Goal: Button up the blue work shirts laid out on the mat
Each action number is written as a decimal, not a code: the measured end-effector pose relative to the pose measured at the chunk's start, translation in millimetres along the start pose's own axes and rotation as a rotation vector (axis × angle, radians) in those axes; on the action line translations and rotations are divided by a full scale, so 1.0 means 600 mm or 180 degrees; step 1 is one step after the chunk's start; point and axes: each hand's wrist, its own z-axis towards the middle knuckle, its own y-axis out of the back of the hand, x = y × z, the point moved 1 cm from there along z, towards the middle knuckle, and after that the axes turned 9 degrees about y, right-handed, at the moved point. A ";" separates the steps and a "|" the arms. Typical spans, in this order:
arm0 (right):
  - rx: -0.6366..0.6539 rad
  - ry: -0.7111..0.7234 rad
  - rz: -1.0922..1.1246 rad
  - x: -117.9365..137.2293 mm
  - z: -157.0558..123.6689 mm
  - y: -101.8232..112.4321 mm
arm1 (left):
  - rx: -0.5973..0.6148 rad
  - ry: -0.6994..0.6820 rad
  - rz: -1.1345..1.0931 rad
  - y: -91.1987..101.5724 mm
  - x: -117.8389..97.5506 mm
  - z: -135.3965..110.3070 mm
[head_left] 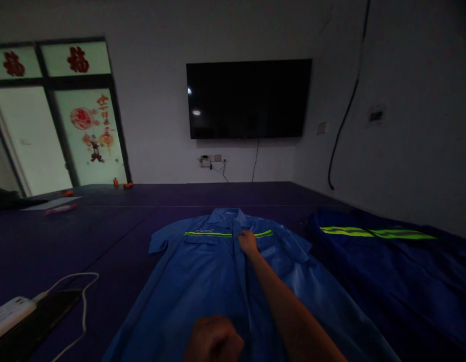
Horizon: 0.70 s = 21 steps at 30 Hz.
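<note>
A blue short-sleeved work shirt [203, 271] lies spread front up, its collar away from me and a yellow-green stripe across the chest. My right hand [248, 242] reaches to the upper chest, fingers closed on the front edge beside the stripe. Low in the view and close to me, my left hand [214, 339] is curled over the lower front of the shirt. It is slightly blurred, and what its fingers hold, if anything, is hidden.
A darker blue garment [387, 271] with yellow-green bands lies on the right. At lower left are a white power strip or charger [12, 314] with a white cable [84, 306], and a dark flat object [48, 317]. A television [250, 100] hangs on the far wall.
</note>
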 end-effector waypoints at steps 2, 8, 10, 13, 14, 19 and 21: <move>-0.0038 0.0022 0.0146 -0.007 -0.001 -0.004 | -0.0483 0.0368 -0.0007 0.010 -0.008 0.011; -0.0027 0.0124 0.0734 -0.007 -0.001 -0.018 | -0.1034 0.1070 0.0050 0.022 0.005 0.104; 0.0075 0.0190 0.0940 -0.004 -0.001 -0.019 | -0.1160 0.1017 0.0157 0.020 0.029 0.159; 0.0284 0.0306 0.1076 0.003 -0.002 -0.017 | -0.1435 0.0887 0.0374 0.013 0.070 0.246; 0.0312 0.0327 0.1107 0.005 -0.003 -0.016 | -0.1538 0.0890 0.0476 0.009 0.082 0.272; 0.0432 0.0178 0.0806 0.010 -0.003 -0.013 | -0.1658 0.1288 0.1175 -0.014 0.124 0.353; 0.0574 -0.0062 0.0459 0.009 -0.001 -0.014 | -0.1558 0.1373 0.1267 -0.020 0.134 0.364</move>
